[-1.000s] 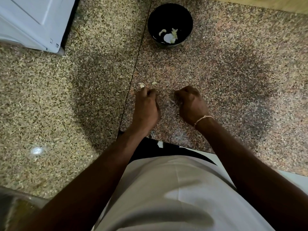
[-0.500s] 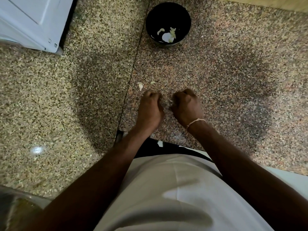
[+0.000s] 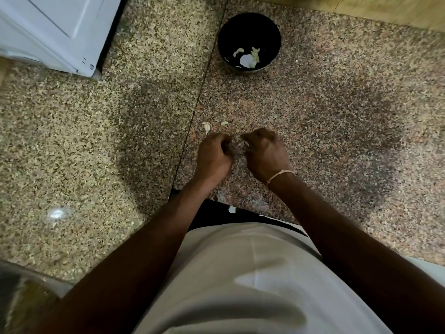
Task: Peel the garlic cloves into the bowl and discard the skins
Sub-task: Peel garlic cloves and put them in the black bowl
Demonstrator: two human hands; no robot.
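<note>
Speckled granite surface with a dark seam, white appliance upper left

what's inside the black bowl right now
The black bowl holds a few pale garlic pieces lying near its front wall; the rest of the visible inside is dark and bare. The near rim hides a strip of the bottom, so anything there can't be seen.

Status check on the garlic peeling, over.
Both hands curled over the counter; right hand pinches a garlic clove, left hand unclear. Bowl holds peeled cloves. Two bits lie loose.
</note>
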